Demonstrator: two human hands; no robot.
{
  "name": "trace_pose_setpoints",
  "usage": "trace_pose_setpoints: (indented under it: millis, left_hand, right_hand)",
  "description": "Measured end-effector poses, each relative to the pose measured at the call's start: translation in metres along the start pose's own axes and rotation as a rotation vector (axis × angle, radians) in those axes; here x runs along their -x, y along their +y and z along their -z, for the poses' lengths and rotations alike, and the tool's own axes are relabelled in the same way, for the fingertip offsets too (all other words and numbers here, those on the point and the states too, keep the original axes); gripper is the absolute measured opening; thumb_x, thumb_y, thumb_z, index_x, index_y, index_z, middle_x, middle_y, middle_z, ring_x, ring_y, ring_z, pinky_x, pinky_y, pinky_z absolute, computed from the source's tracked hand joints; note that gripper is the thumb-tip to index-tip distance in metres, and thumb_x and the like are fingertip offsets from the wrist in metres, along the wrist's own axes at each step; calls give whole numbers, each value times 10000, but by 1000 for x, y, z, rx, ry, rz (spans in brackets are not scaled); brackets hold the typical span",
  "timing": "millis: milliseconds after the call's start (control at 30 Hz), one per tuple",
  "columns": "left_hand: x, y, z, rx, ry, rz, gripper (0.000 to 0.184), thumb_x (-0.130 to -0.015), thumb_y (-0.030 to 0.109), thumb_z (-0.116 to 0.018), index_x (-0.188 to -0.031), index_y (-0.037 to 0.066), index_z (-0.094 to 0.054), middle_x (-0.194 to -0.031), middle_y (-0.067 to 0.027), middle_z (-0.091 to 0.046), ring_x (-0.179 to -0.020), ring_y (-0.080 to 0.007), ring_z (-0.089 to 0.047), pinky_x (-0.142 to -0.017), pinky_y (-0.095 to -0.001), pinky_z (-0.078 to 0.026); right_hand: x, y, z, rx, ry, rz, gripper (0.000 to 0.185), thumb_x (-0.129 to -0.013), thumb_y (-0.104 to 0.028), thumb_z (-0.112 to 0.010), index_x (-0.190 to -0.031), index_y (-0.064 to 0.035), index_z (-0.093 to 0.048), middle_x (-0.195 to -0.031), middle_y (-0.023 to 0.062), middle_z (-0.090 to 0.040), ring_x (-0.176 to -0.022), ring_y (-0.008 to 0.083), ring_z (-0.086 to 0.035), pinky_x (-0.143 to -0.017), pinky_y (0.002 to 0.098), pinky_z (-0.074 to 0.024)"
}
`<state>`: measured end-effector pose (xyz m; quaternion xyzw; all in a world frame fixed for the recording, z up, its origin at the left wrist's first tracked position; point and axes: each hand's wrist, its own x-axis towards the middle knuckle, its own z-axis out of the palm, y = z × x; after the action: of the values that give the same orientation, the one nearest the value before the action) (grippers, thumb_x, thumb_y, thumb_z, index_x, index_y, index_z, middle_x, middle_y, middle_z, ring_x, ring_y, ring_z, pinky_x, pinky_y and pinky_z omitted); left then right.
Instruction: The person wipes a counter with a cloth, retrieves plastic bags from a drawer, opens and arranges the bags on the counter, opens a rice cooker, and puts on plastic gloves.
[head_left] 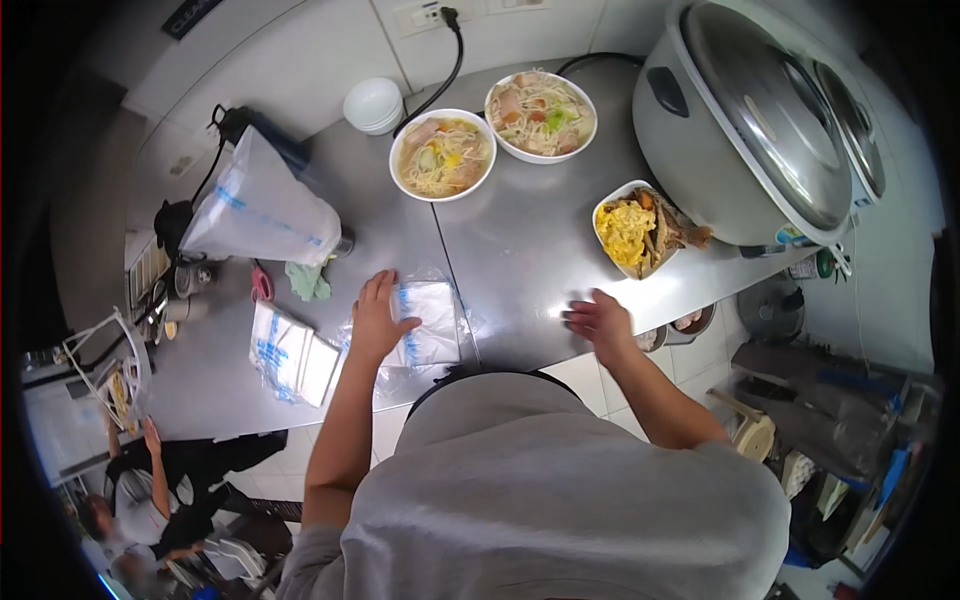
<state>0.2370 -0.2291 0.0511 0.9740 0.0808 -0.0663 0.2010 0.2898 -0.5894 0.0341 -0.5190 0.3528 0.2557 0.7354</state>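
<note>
My left hand (377, 318) rests flat on a stack of folded plastic bags (432, 325) with blue print, its fingers stretched out. Over the table's front edge my right hand (603, 322) hovers with nothing in it, fingers apart and slightly blurred. Left of the first stack lies a second pack of plastic bags (292, 352). Two white bowls of noodle soup, a left bowl (443, 155) and a right bowl (541, 116), stand toward the wall. Nearest to my right hand is a squarish white bowl (637, 230) holding scrambled egg and what looks like fried fish.
A large rice cooker (690, 130) takes up the right side. Small stacked white bowls (374, 106) stand by the wall. A bag-covered upright object (265, 205), pink-handled scissors (262, 283) and a green cloth (308, 281) are on the left. Another person (140, 500) is at lower left.
</note>
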Motion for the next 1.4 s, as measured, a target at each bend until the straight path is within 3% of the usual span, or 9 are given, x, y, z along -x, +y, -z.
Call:
trace_pose_setpoints:
  millis: [133,333,700,967,1067,1167,1267,1333,1400]
  left_hand:
    - [-20,-6,15,-73,-434,186,692,-521,243,-821,-1128,114,-514,-1176,-106,-504,-1108,-308,-470,-864,-495,-391]
    - [4,-20,-8,-63,-210,-177,428,-533,122,-793,-882,66,-552,-917,-126,-600,-972,-336,-545,-783,-398,-436]
    - [43,-38,34,284,-229,47,269,-735,88,-669,-939,-39,-547,-836,-231,-619,-786,-354,-613,-703,-381,-466]
    - [127,-51,175,465,-83,122,333,-725,80,-697,-991,-51,-547,-911,-202,-596,-817,-290,-578,-740,-345,-461]
    - [154,-107,199,783,-57,333,328,-720,14,-694,-1020,-47,-574,-878,-109,-634,-810,-109,-553,-787,-272,-442]
    - [136,-167,203,706,-82,396,406,-682,33,-703,-1057,-46,-569,-921,-132,-634,-840,-179,-579,-816,-281,-440]
    - [104,-240,145,393,-72,366,530,-628,89,-735,-1105,-45,-545,-1075,-183,-581,-1002,-270,-547,-896,-323,-414]
    - [96,-278,90,131,122,198,619,-587,124,-754,-1136,-45,-523,-1212,-222,-506,-1128,-328,-478,-955,-355,-382]
    - [95,-278,94,185,7,275,731,-527,144,-791,-1171,-37,-495,-1302,-239,-398,-1202,-351,-389,-998,-389,-344]
  right_hand:
    - [-22,-30,47,-165,-22,201,305,-877,-194,-467,-1099,15,-447,-945,160,-608,-780,236,-612,-761,377,-500]
    - [-42,-50,54,-194,-35,157,232,-837,-39,-428,-1033,79,-468,-954,168,-594,-860,279,-605,-786,379,-503]
    - [-34,-8,-26,-380,-172,161,295,-845,-69,-492,-1108,60,-458,-1003,162,-594,-886,257,-607,-787,360,-507]
    - [26,53,-217,724,-825,345,341,-843,-157,-586,-1156,-30,-544,-946,103,-633,-830,180,-613,-747,293,-488]
    - [24,97,-323,1086,-919,983,335,-816,-134,-585,-1131,-23,-557,-1060,173,-585,-944,253,-582,-812,354,-466]
    - [2,145,-407,1221,-540,1580,395,-792,-131,-575,-1163,-3,-528,-1228,284,-452,-1109,376,-480,-932,440,-391]
    - [-29,191,-406,1588,-292,1770,428,-793,-130,-527,-1190,27,-499,-1253,321,-409,-1149,452,-420,-972,488,-341]
    - [-7,195,-358,1575,-437,1687,426,-793,-118,-473,-1182,52,-496,-1264,327,-392,-1188,465,-375,-1000,512,-301]
    - [10,190,-278,1581,-430,1449,511,-783,-75,-471,-1277,39,-409,-1333,330,-311,-1263,462,-284,-1040,500,-253]
